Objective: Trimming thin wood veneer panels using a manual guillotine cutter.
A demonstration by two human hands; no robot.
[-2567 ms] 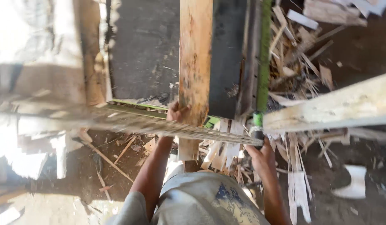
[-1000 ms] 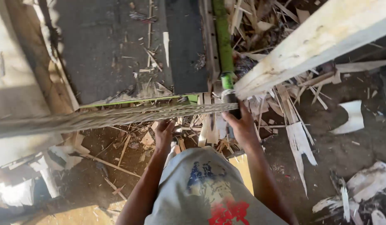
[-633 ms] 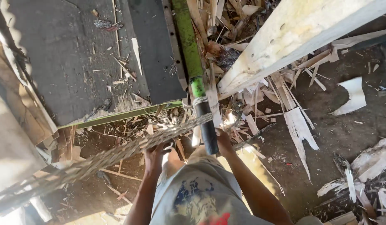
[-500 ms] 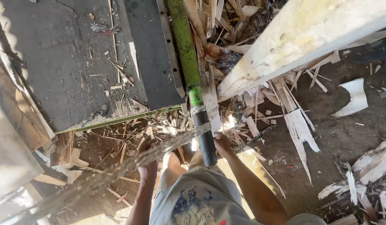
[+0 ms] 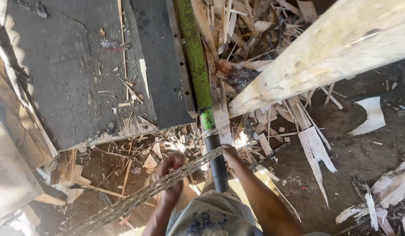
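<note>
Hands: your left hand [image 5: 171, 175] and right hand [image 5: 230, 154] both grip the long, thin, ragged wood strip [image 5: 145, 194], mid-lift beside the green-and-black machine bar [image 5: 206, 118]; carrying it clear calls for steady support so it won't snap.

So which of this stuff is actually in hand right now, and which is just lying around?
In hand:
- thin rough wood strip, held edge-on by left hand and right hand
- green and black pole, which the strip crosses

Lying about:
- pale timber beam
- dark flat panel
- splinters and wood offcuts on the dirt floor
</note>
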